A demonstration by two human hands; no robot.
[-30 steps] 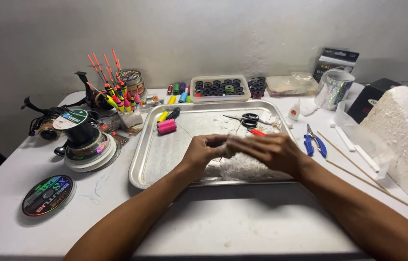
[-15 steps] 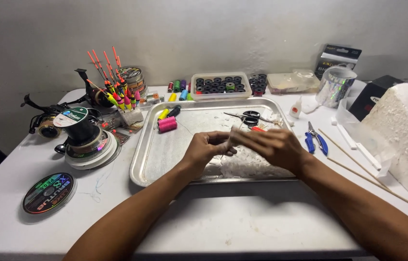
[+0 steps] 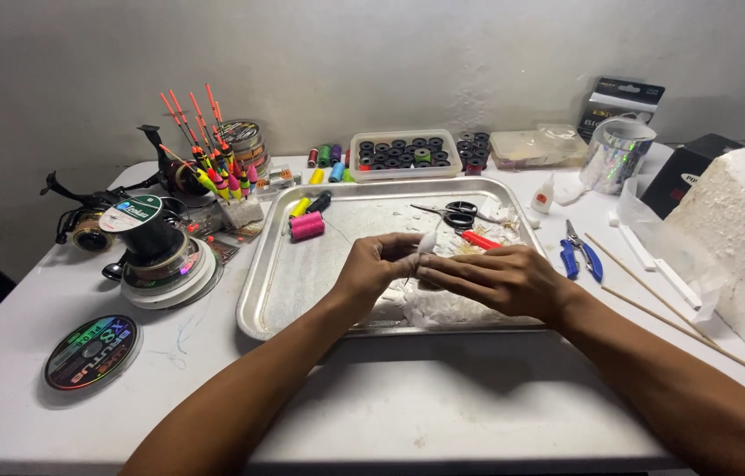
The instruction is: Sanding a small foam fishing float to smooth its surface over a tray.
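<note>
Over the metal tray (image 3: 302, 282), my left hand (image 3: 379, 269) pinches a small white foam float body (image 3: 428, 242) between thumb and fingertips, its tip pointing up. My right hand (image 3: 496, 280) lies close beside it with fingers stretched toward the left hand, touching the lower end of the piece. White foam shavings (image 3: 443, 308) are heaped in the tray under both hands. Scissors (image 3: 456, 214), a red-handled cutter (image 3: 481, 240) and a pink thread spool (image 3: 307, 226) lie in the tray beyond the hands.
Left of the tray stand stacked fishing line spools (image 3: 159, 260), a flat line spool (image 3: 92, 351), a reel (image 3: 81, 220) and orange-tipped floats (image 3: 209, 159). Behind it sits a box of black bobbins (image 3: 403, 154). Right: blue pliers (image 3: 582, 256), glue bottle (image 3: 544, 196), wooden sticks (image 3: 655, 300), a foam block (image 3: 738, 242).
Both hands stayed over the tray's middle. The left hand has turned the white piece so its tip now shows above the fingers, and the right hand's fingers have straightened along it.
</note>
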